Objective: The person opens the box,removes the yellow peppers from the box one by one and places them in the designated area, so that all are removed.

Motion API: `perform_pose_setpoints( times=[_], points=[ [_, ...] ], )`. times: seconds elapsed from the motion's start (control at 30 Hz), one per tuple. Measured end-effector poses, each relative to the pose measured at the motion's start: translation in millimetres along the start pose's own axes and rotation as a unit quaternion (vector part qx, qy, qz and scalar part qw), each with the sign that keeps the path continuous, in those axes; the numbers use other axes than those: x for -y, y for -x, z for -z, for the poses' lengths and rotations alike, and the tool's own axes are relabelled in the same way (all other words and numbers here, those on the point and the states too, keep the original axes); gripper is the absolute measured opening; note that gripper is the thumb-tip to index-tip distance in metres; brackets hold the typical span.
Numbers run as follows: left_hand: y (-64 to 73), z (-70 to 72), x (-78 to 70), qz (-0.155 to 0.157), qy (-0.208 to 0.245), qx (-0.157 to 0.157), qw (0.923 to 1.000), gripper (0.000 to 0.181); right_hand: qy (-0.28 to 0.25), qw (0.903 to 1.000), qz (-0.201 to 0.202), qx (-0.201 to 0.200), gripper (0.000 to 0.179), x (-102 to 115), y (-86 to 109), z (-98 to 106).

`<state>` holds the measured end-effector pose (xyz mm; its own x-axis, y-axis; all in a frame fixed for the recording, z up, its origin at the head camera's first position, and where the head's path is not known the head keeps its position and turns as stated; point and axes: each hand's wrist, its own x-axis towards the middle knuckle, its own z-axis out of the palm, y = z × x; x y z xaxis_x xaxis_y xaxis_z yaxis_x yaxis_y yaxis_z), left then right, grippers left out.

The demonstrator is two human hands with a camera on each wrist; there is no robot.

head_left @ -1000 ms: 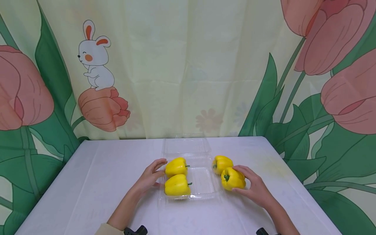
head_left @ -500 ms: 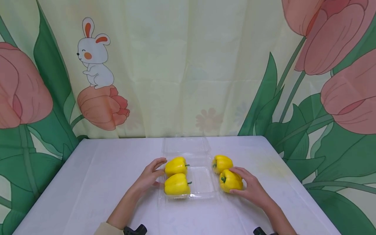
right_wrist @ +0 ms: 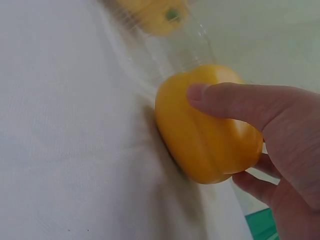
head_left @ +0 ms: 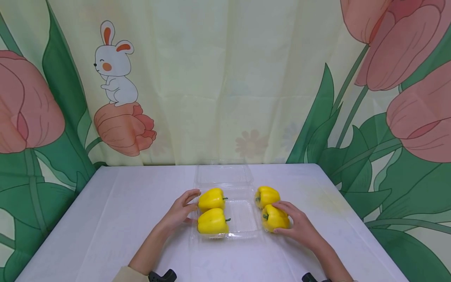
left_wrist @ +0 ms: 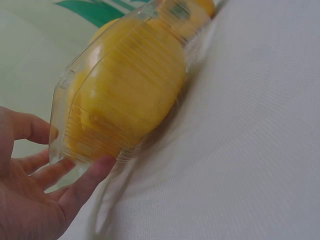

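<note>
The right hand [head_left: 301, 224] is pinching a yellow bell pepper [head_left: 275, 218] between its thumb and fingers, the thumb pressing one side while the fingertips are curling around the other. This pepper is sitting just beside the right edge of a clear plastic clamshell container [head_left: 244, 216], its green stem pointing toward the container; whether it is resting on the table or hanging slightly above cannot be told. A second pepper [head_left: 267, 196] is lying just behind it, also outside the container. The left hand [head_left: 179, 211] is touching the container's left wall, its fingers spreading along the side, the thumb lying low near the bottom and nothing being clutched in the palm. Inside the container, two more peppers are lying along the left side, a rear one [head_left: 211, 200] and a front one [head_left: 212, 221], their stems pointing right. The container's lid [head_left: 224, 175] is lying open toward the back of the table. A white tablecloth [head_left: 134, 207] is covering the table, and a curtain [head_left: 197, 78] printed with tulips and a white rabbit is hanging behind it.
</note>
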<state>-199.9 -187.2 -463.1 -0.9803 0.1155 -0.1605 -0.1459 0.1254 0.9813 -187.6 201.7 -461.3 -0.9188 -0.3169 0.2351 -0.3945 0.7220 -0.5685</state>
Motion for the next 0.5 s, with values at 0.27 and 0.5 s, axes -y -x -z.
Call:
perform_pose_setpoints(
  times=[0.27, 0.5],
  points=[
    [0.1, -0.7, -0.2, -0.001, 0.002, -0.003, 1.0, 0.049, -0.001, 1.0, -0.001, -0.009, 0.071, 1.7, 0.4, -1.8],
    [-0.2, -1.2, 0.1, -0.001, -0.003, -0.002, 1.0, 0.049, -0.003, 0.9999, -0.011, -0.002, 0.073, 1.9, 0.7, -0.2]
  ],
)
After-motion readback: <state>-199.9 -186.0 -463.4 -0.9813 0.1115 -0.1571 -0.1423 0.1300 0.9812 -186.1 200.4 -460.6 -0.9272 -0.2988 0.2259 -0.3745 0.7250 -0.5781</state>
